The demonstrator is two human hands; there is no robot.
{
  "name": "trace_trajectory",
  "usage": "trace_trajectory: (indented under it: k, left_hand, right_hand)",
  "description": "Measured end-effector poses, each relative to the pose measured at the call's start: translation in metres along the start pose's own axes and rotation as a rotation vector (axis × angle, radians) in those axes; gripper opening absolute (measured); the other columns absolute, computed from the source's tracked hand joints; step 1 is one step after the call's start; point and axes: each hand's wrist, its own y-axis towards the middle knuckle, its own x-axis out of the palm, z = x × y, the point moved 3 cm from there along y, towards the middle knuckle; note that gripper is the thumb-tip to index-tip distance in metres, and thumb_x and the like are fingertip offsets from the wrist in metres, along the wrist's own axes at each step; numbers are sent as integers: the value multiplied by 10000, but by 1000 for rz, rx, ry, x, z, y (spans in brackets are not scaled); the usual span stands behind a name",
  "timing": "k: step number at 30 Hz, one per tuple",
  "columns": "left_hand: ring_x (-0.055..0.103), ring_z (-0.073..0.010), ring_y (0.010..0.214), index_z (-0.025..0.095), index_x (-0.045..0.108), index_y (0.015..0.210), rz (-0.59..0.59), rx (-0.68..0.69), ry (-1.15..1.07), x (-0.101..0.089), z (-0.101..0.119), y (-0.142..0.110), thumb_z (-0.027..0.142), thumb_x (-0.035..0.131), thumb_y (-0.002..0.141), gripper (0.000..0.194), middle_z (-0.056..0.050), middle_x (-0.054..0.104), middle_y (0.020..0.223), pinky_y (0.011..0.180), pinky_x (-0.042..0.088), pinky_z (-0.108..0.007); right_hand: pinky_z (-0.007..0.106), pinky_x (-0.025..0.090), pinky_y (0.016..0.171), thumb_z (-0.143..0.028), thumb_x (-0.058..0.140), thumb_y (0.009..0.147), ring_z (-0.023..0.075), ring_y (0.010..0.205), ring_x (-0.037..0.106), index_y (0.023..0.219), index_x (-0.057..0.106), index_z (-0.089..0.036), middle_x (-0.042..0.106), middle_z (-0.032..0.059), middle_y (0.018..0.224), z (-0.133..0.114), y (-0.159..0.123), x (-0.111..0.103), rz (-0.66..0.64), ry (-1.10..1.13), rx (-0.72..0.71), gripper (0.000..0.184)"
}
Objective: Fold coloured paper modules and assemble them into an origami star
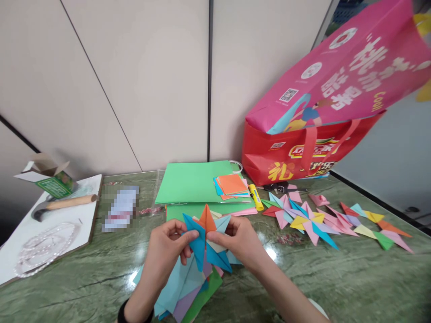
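Between both hands is a folded paper star with blue, orange and pale points, raised above the table. My left hand pinches its blue left side, thumb in front and fingers behind. My right hand pinches the pale right side in the same way, the thumb near the star's middle. Below the hands lies a loose pile of coloured paper sheets in light blue, purple and green. Behind the star rest green sheets, partly hidden by it, with small coloured squares on top.
Several folded paper stars spread over the right side of the green table. A yellow glue stick lies near a red bag holding a pink bag. At left, a white board carries a sickle, beads and a box.
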Motion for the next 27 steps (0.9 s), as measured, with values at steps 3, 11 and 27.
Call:
trace_trajectory:
  k: [3,11,27]
  left_hand:
    - [460,-79,273,158,537,579,4,17,4,-1,-1,0,281,718,597,219,46,561,329,303,371,-162]
    - [465,-88,263,161,536,546,-24,10,10,1,0,-1,274,700,624,214,35,561,323,299,364,-171]
    - [487,-94,303,163,531,581,-52,43,3,2,3,-3,339,660,679,239,30,573,354,351,386,-187]
  right_hand:
    - [260,487,617,-260,732,593,164,668,623,736,666,-158,702,7,734,-1,0,0,-14,7,-18,188]
    - [277,488,626,-272,739,585,180,672,625,746,668,-154,702,14,733,-2,0,1,-10,7,-9,212]
    - [304,501,683,-245,724,600,209,739,645,756,669,-150,720,34,788,-6,0,-1,-16,-1,-49,191]
